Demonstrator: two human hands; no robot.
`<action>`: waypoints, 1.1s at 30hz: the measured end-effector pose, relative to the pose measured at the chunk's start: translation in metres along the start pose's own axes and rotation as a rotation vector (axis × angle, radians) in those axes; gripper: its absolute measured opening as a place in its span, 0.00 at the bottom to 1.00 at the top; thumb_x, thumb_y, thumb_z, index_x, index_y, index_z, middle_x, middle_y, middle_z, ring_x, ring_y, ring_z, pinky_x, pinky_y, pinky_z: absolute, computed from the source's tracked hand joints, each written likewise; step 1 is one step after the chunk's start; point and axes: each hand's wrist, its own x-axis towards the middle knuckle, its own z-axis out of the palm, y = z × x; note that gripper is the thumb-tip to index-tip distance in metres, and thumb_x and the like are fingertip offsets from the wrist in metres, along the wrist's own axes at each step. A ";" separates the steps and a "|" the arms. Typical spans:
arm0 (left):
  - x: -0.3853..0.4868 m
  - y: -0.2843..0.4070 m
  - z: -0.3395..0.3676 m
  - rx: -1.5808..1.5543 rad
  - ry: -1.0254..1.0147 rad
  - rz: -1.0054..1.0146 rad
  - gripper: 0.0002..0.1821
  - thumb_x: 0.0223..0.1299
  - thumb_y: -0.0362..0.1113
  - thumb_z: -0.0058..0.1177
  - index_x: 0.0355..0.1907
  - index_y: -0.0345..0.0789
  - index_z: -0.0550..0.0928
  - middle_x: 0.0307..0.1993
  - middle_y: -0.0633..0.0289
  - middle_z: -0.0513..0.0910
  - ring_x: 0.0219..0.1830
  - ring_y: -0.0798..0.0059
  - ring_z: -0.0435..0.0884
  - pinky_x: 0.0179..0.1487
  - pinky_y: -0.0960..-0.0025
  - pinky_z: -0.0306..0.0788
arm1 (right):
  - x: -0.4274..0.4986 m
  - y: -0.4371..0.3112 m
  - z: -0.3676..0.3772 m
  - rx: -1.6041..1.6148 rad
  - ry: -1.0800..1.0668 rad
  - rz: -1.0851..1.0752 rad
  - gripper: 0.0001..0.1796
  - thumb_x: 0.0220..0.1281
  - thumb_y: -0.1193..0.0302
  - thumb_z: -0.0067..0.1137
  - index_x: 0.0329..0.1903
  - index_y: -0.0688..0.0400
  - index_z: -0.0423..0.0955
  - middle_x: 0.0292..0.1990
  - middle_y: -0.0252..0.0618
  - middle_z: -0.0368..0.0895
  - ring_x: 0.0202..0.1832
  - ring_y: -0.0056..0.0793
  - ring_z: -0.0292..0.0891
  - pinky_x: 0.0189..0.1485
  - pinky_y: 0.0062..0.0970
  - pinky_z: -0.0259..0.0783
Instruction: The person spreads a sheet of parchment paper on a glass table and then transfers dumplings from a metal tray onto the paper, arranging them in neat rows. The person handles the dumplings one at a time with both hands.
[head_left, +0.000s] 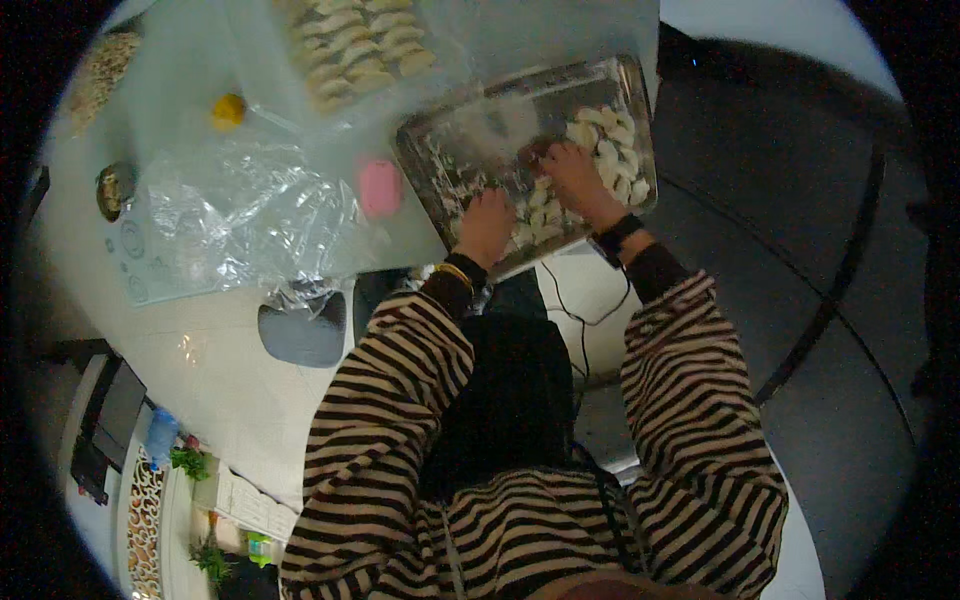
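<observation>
A rectangular metal tray (487, 135), dusted with what looks like white flour, lies tilted at the table's near right edge. Several pale dumplings (619, 161) sit in rows along its right side, and more dumplings (541, 217) line the near side. My left hand (486, 223) is over the tray's near left part, beside the near dumplings. Reaching in between the two groups is my right hand (574, 176), its fingers bent down towards the tray floor. The backs of both hands hide the fingertips, so I cannot tell whether either holds a dumpling.
A crumpled clear plastic sheet (255, 210) covers the left of the glass-like table (180, 82). Near it are a pink object (380, 187) and a yellow lump (228, 112). More dumplings (360, 45) lie in rows at the back. A grey stool seat (304, 330) stands below the edge.
</observation>
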 end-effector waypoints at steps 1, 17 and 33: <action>0.001 -0.004 -0.003 0.000 0.025 0.040 0.12 0.57 0.30 0.53 0.44 0.31 0.82 0.52 0.52 0.75 0.55 0.54 0.71 0.56 0.57 0.70 | 0.004 -0.001 -0.006 0.039 0.027 -0.009 0.17 0.46 0.80 0.60 0.43 0.54 0.76 0.42 0.41 0.75 0.51 0.43 0.70 0.54 0.42 0.64; -0.042 -0.064 -0.064 -1.306 0.220 -0.201 0.18 0.61 0.25 0.52 0.54 0.29 0.72 0.47 0.47 0.78 0.46 0.54 0.80 0.46 0.59 0.74 | 0.308 -0.073 -0.202 0.840 0.446 0.210 0.19 0.60 0.69 0.60 0.51 0.67 0.74 0.41 0.44 0.82 0.42 0.32 0.79 0.45 0.32 0.74; -0.065 -0.115 -0.094 -1.230 0.354 -0.292 0.19 0.59 0.28 0.55 0.54 0.34 0.74 0.44 0.49 0.79 0.45 0.55 0.79 0.45 0.62 0.73 | 0.354 -0.069 -0.195 -0.333 0.284 0.279 0.16 0.62 0.72 0.53 0.53 0.62 0.71 0.45 0.45 0.79 0.47 0.44 0.78 0.43 0.39 0.79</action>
